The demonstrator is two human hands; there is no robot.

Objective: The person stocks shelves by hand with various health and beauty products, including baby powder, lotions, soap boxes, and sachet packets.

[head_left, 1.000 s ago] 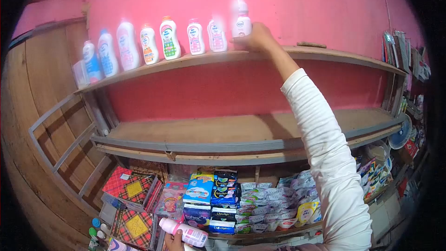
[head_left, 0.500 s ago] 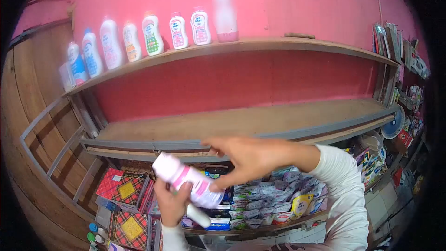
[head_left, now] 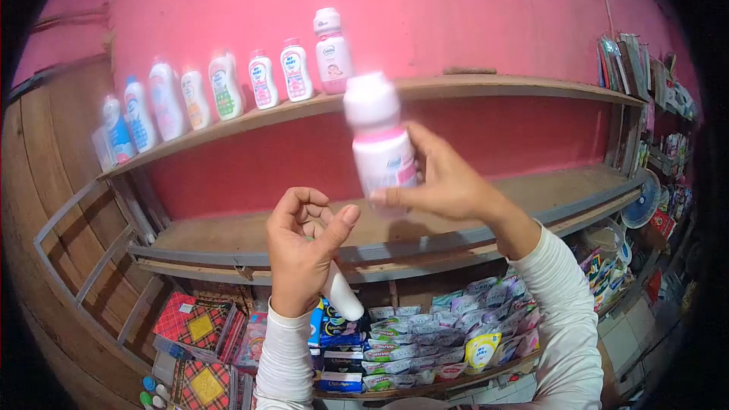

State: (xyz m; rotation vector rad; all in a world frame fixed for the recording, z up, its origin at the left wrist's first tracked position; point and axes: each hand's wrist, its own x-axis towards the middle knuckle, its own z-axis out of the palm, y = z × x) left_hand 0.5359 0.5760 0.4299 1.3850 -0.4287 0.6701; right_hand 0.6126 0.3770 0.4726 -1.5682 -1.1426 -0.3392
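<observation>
My right hand (head_left: pixel 448 178) is wrapped round a pink and white bottle (head_left: pixel 382 159), held upright and slightly blurred in front of the upper shelf. Lower left of it is my left hand (head_left: pixel 300 247), fingers curled, with a white bottle (head_left: pixel 343 296) sticking out below the palm. On the upper shelf (head_left: pixel 425 87) a taller pink bottle (head_left: pixel 332 53) stands at the right end of a row of powder bottles (head_left: pixel 260 80).
The lower shelf (head_left: pixel 486 193) runs beneath. Packets (head_left: pixel 425 342) fill a rack below it. Red plaid boxes (head_left: pixel 201 326) are stacked at lower left, beside a metal frame (head_left: pixel 91 266). Books (head_left: pixel 619 64) stand at the far right.
The pink and white bottle has gone from my left hand to my right and risen toward the upper shelf. My left hand has moved up. The view has shifted slightly.
</observation>
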